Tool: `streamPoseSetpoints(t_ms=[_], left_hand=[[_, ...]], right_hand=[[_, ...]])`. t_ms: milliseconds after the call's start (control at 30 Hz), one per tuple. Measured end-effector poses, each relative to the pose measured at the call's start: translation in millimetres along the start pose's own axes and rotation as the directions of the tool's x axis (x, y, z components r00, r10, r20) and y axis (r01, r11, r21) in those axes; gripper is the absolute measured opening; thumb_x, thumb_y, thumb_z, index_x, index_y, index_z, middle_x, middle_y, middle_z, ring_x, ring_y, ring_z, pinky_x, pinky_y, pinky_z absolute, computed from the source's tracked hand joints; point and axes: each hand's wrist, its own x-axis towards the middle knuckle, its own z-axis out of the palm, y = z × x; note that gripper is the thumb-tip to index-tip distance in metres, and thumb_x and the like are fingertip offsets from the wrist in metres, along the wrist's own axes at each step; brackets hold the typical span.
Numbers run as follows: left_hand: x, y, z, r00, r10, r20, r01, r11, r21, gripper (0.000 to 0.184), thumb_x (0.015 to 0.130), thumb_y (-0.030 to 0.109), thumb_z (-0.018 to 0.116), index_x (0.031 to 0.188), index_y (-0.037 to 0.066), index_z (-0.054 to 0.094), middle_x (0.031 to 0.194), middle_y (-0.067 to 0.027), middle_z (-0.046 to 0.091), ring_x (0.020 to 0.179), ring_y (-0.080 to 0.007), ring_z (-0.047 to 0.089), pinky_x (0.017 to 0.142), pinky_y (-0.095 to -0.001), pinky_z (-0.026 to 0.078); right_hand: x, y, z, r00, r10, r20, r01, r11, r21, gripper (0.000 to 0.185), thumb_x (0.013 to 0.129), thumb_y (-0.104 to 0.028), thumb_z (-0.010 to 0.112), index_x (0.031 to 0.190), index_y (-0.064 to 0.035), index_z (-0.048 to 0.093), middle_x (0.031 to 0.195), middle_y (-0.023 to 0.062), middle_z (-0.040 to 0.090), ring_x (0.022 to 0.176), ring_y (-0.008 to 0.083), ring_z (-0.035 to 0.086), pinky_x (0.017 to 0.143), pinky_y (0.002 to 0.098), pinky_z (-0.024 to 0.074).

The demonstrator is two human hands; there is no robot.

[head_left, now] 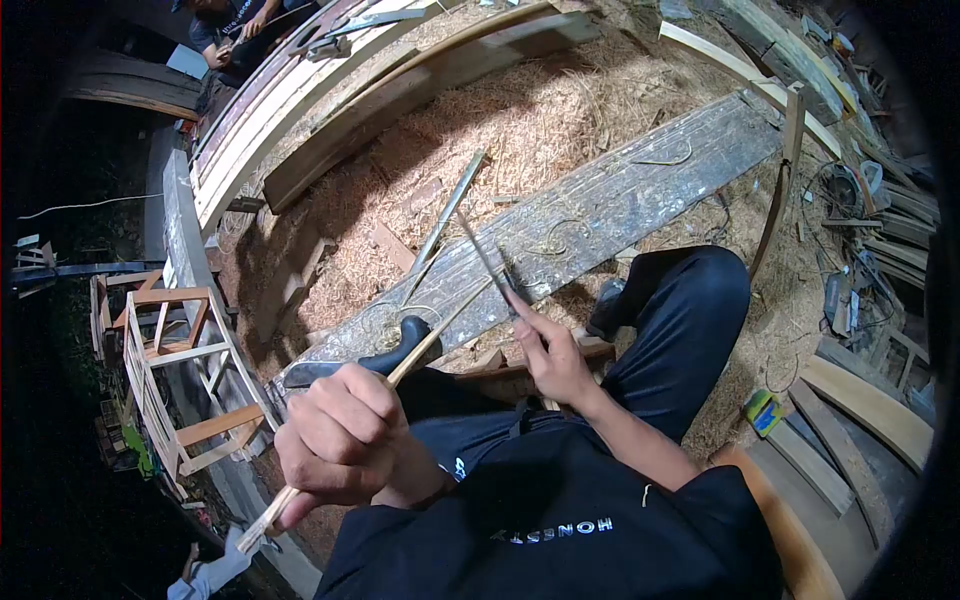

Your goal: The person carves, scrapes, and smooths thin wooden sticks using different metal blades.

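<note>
My left hand (345, 435) is closed in a fist around a thin, pale wooden strip (446, 325). The strip's lower end sticks out below the fist, and its upper end slants up towards the middle of the view. A narrow knife (484, 250) with a dark blade is gripped in my right hand (552, 358), the index finger stretched along it. Blade and strip cross near the strip's far end; whether they touch I cannot tell. Most of the knife's handle is hidden inside my right hand.
A worn plank (640, 185) lies across the shavings-covered ground, with a metal bar (450, 205) partly over it. Curved wooden beams (420, 95) stand behind. Wooden frames (185, 350) are at left. Another person (240, 35) sits at the upper left. Boards (870, 405) lie at right.
</note>
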Motion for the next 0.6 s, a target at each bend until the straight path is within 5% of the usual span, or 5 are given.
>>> streamPoseSetpoints(t_ms=[67, 200, 333, 500, 600], left_hand=[[2, -1, -2, 0.999, -0.008, 0.044, 0.009, 1.0, -0.021, 0.06, 0.102, 0.046, 0.05, 0.056, 0.009, 0.046, 0.039, 0.0069, 0.027, 0.03, -0.0019, 0.019, 0.033, -0.0213, 0.012], [0, 3, -7, 0.999, -0.013, 0.033, 0.015, 0.998, -0.056, 0.06, 0.102, 0.045, 0.05, 0.056, 0.006, 0.047, 0.039, 0.0043, 0.029, 0.029, -0.0048, 0.019, 0.033, -0.023, 0.013], [3, 0, -7, 0.995, -0.025, 0.101, 0.032, 0.997, -0.073, 0.06, 0.102, 0.045, 0.051, 0.057, 0.005, 0.048, 0.039, 0.0034, 0.031, 0.029, -0.0053, 0.021, 0.032, -0.0228, 0.015], [3, 2, -8, 0.999, -0.026, 0.037, 0.029, 0.996, -0.087, 0.059, 0.102, 0.044, 0.052, 0.057, 0.005, 0.05, 0.04, 0.0039, 0.032, 0.03, -0.0048, 0.021, 0.034, -0.0225, 0.013], [4, 4, -13, 0.989, -0.044, 0.14, 0.054, 0.996, -0.074, 0.06, 0.102, 0.044, 0.05, 0.058, 0.004, 0.051, 0.039, 0.0034, 0.033, 0.028, -0.0057, 0.023, 0.033, -0.0229, 0.016]], right_hand=[[-3, -2, 5, 0.983, -0.184, -0.016, 0.183, 0.982, -0.043, 0.046, 0.104, -0.023, 0.046, 0.144, -0.0013, 0.045, 0.138, 0.0233, 0.055, 0.13, 0.0287, 0.053, 0.106, 0.0348, 0.0404], [7, 14, 1, 0.998, 0.036, -0.048, -0.036, 0.999, -0.007, 0.046, 0.104, -0.022, 0.046, 0.144, 0.0009, 0.045, 0.14, 0.0242, 0.053, 0.133, 0.0293, 0.05, 0.108, 0.0355, 0.0385], [1, 17, 7, 0.988, -0.144, -0.052, 0.143, 0.99, -0.016, 0.046, 0.104, -0.023, 0.047, 0.144, 0.0005, 0.045, 0.137, 0.0253, 0.056, 0.13, 0.0274, 0.053, 0.106, 0.0351, 0.0399], [7, 14, -1, 0.983, 0.18, -0.036, -0.177, 0.981, 0.074, 0.047, 0.104, -0.025, 0.046, 0.143, 0.0015, 0.045, 0.139, 0.0262, 0.053, 0.133, 0.0299, 0.05, 0.107, 0.0349, 0.0387], [-2, 4, 9, 0.993, -0.108, -0.038, 0.108, 0.994, 0.018, 0.047, 0.105, -0.025, 0.046, 0.144, 0.001, 0.045, 0.139, 0.0254, 0.054, 0.133, 0.0282, 0.05, 0.106, 0.0346, 0.0387]])
